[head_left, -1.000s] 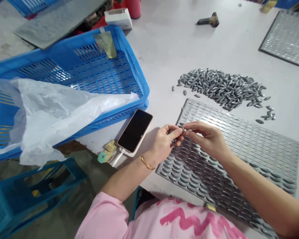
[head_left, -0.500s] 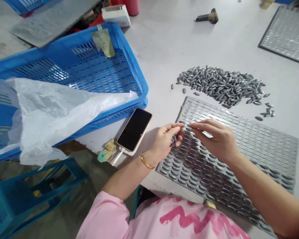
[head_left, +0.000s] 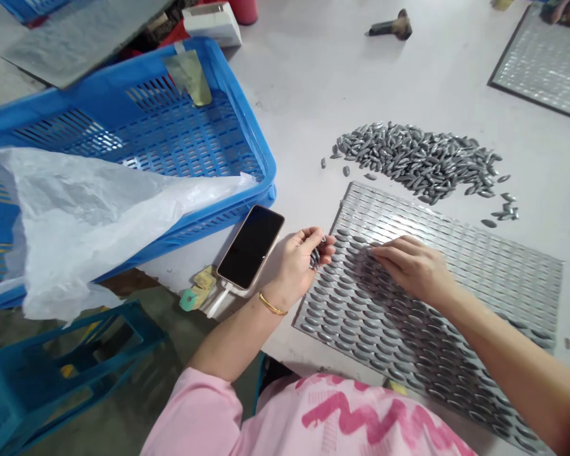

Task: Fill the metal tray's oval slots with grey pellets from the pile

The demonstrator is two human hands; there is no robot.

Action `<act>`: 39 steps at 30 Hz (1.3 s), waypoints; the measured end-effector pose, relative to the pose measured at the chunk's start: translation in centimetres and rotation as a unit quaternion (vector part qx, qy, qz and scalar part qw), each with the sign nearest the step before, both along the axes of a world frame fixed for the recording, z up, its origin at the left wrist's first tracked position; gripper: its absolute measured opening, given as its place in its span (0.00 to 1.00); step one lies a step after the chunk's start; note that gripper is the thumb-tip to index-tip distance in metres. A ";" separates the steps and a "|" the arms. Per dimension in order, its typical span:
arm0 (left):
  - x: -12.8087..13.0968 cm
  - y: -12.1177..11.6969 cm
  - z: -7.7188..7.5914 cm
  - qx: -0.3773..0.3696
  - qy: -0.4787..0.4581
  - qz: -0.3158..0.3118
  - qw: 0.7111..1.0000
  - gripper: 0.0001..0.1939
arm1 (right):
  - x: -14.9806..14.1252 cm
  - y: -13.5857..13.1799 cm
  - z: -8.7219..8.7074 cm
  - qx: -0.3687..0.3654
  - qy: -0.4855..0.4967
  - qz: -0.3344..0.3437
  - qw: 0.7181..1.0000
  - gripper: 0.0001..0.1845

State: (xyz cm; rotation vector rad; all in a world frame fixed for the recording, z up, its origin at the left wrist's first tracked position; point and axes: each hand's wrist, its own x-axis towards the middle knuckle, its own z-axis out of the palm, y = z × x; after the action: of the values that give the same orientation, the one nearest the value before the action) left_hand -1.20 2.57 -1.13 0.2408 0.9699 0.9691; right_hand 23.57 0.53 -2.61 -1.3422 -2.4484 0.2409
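My left hand (head_left: 294, 266) is curled above the near-left corner of a slotted metal sheet (head_left: 475, 266), pinching several grey oval metal pieces (head_left: 315, 258). My right hand (head_left: 413, 269) lies low over the sheet, its fingertips on the pieces seated in the slots. Rows of those pieces fill the sheet's near-left part, while its far-right slots look bare. A heap of the same pieces (head_left: 413, 161) lies on the table beyond the sheet. A phone (head_left: 251, 247) lies just left of my left hand.
A blue perforated crate (head_left: 247, 120) holding a white plastic bag (head_left: 90, 221) stands left, above a teal crate (head_left: 76, 354). Another slotted sheet (head_left: 541, 63) lies far right, with another person's hand (head_left: 565, 11) at its top. A dark tool (head_left: 392, 25) lies beyond.
My right hand has dropped from pinching at my left hand's fingertips to lying on the sheet, moving slightly right. My left hand has drawn back a little, still pinching pieces. Another person's hand has appeared top right.
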 end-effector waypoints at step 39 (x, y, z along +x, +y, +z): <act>-0.1 -0.5 1.0 0.016 -0.010 -0.068 0.997 0.10 | -2.4 1.2 3.6 -0.207 0.242 -0.145 0.937 0.10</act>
State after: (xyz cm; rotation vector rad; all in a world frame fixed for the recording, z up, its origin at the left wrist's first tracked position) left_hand -1.32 2.03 -0.14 0.3197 0.9077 0.8614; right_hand 21.18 1.77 0.95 -1.5579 -1.8210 0.9326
